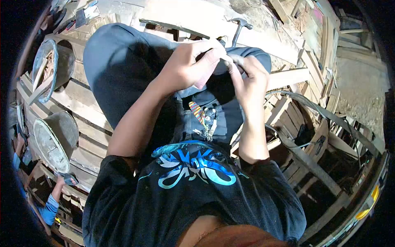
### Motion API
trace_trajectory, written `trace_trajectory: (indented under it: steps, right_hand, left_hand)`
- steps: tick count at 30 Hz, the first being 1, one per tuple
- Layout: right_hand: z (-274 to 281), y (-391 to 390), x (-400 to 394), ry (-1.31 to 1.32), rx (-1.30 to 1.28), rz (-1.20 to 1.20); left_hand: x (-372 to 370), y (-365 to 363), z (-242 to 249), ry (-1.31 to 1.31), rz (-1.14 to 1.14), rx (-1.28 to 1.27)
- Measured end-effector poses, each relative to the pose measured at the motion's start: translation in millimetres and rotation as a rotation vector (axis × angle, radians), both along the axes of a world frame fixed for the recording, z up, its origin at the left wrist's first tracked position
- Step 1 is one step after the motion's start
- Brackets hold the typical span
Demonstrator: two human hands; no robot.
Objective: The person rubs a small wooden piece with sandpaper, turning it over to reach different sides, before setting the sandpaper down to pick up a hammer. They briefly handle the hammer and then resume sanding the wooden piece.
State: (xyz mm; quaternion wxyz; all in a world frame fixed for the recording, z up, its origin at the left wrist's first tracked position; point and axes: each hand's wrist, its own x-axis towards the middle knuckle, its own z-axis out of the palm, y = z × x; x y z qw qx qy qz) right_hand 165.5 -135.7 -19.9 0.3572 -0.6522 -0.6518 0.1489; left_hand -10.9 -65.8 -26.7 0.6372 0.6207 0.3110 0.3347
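Observation:
My left hand (187,64) is closed, thumb and fingers pinched together above my lap. A pinkish flat piece (202,80) shows below its fingers, against the palm side. My right hand (252,78) meets it fingertip to fingertip, its thumb and fingers also pinched. I cannot tell what small thing lies between the fingertips. Just beyond the hands, a hammer (238,29) with a dark head rests by a pale wooden board (187,18). Below the hands, a key bunch with a striped woven strap (197,112) hangs at my waist.
On the left, a bucket (52,88) holds wood scraps, and another grey bucket (68,123) lies tilted on wooden slats (88,103). A co-worker's hand (66,180) reaches in at lower left. Right of me are a round hoop-edged container (317,105) and loose wood strips (312,68).

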Motion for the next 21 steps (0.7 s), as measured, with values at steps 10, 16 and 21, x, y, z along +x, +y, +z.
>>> trace_trajectory:
  steps: [10,16,21]
  right_hand:
    - [-28,-3,-24,1.104,-0.267,0.05]
    - [-45,0,-31,1.235,-0.363,0.217]
    - [-31,8,-19,1.468,-0.289,-0.016]
  left_hand:
    - [9,-2,-17,-0.213,0.159,-0.08]
    - [11,1,-40,-0.134,0.355,0.126]
    - [-3,6,-32,-0.143,0.591,-0.009]
